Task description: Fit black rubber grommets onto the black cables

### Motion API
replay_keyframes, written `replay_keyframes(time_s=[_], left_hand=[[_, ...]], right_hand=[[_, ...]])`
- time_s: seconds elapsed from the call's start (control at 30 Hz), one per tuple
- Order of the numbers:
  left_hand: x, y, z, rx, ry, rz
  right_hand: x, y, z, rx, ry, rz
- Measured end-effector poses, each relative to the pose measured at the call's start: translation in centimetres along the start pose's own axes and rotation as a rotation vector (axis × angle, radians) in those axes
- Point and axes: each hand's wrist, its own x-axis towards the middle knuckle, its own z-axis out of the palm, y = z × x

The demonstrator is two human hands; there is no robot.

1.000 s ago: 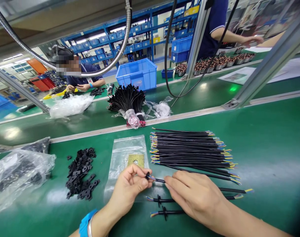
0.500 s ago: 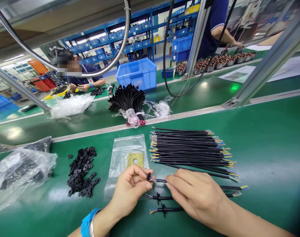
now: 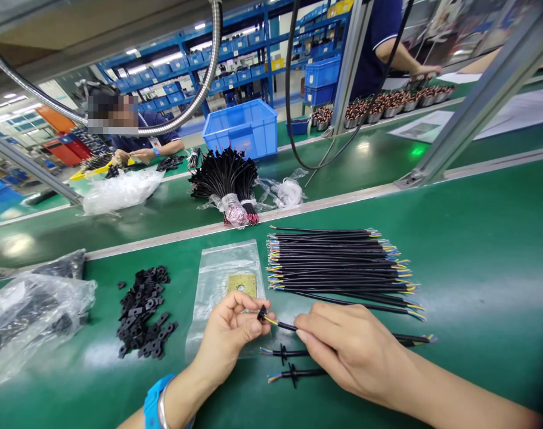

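Between thumb and fingers, my left hand [image 3: 230, 330] holds a small black rubber piece [image 3: 262, 313]. Coloured wire ends of a black cable [image 3: 287, 326] reach that piece, and my right hand [image 3: 351, 342] pinches the cable near this end. Below lie two cables, each with a black piece around it: an upper one [image 3: 293, 353] and a lower one [image 3: 307, 373], partly under my right hand. Several black cables [image 3: 334, 262] with bared coloured ends lie in a row behind my right hand. A yellow sponge [image 3: 248, 285] rests on a clear plastic bag [image 3: 208, 280] behind my left hand.
Loose black rubber pieces [image 3: 141, 310] lie at left, beside a plastic bag of parts [image 3: 39, 310]. Beyond the metal rail [image 3: 164, 241] are a bundle of black cables [image 3: 224, 179] and a blue bin [image 3: 242, 131]. Two people work across the line; a metal post [image 3: 477, 101] slants at right.
The cable end and the black piece are now tilted against each other, with a yellow wire showing between them. The whole view has shifted slightly.
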Motion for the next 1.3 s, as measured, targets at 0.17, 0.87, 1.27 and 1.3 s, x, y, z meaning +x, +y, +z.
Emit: replay_keyframes(time_s=[0.17,0.87,1.27,1.3], left_hand=[[0.1,0.1,-0.1,0.004,0.006,-0.022],[-0.3,-0.5,0.9,0.050,-0.002,-0.126],[-1.0,0.3,1.2,0.656,-0.073,0.317],[-1.1,0.2,1.3,0.681,-0.090,0.338]], right_hand=[[0.0,0.0,-0.1,-0.005,-0.030,-0.012],[0.1,-0.7,0.7,0.041,0.059,0.015],[-0.9,-1.5,1.7,-0.022,0.022,-0.074],[-1.0,-1.6,1.8,-0.004,0.016,-0.068]])
